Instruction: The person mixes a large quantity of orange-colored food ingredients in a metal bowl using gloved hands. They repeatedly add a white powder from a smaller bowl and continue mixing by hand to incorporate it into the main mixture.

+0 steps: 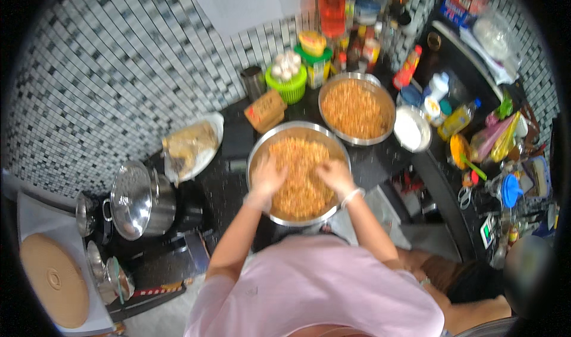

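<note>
A wide steel bowl stands on the black counter in front of me, filled with a crumbly orange-brown food mixture. My left hand presses into the left side of the mixture, thumb apart from the fingers. On the right side, my right hand reaches in, its fingertips blurred and partly sunk in the food. Both hands seem to wear thin clear gloves, gathered at the wrists. A second steel bowl with similar mixture sits behind to the right. Beside it is a smaller bowl of white stuff.
A brown carton and a green basket of white, egg-like rounds stand behind the bowl. To the left are an oval plate with a wrapped package and a steel pot. Bottles, including a yellow one, crowd the right. Another person is at lower right.
</note>
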`<state>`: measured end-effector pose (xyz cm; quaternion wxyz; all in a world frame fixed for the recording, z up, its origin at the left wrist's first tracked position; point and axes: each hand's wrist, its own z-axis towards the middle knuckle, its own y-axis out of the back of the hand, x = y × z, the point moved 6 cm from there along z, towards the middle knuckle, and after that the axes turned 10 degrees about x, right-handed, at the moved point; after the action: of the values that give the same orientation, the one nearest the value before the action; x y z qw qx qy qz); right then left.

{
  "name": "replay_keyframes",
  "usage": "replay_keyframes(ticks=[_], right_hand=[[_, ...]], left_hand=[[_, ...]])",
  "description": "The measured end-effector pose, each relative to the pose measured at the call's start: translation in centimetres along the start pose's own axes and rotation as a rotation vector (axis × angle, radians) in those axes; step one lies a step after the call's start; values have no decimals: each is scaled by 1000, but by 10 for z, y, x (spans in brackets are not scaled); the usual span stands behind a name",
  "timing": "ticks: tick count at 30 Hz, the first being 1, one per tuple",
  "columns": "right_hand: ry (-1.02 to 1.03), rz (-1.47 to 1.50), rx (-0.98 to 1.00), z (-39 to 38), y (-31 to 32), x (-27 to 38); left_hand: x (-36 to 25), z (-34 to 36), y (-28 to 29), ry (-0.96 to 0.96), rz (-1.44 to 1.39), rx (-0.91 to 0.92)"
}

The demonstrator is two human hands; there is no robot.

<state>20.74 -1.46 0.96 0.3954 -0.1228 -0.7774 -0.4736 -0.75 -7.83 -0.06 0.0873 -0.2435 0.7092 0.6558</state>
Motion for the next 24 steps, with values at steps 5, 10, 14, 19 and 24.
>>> replay_keyframes(ticks=[5,10,14,19,24], right_hand=[[161,-50,-276,-37,-1,7],[223,-30,-440,-46,2,10],[149,-113,-407,-42,-10,7],[-117,70,-334,-31,-3,-5],[-7,-157,-175,15,-11,-9]], left_hand=[[-39,26,-50,-277,340,165],[-42,41,-75,-423,485,166],[-43,47,-69,-422,453,313],[-38,45,0,-389,30,43],[-7,67,-29,-377,62,157]])
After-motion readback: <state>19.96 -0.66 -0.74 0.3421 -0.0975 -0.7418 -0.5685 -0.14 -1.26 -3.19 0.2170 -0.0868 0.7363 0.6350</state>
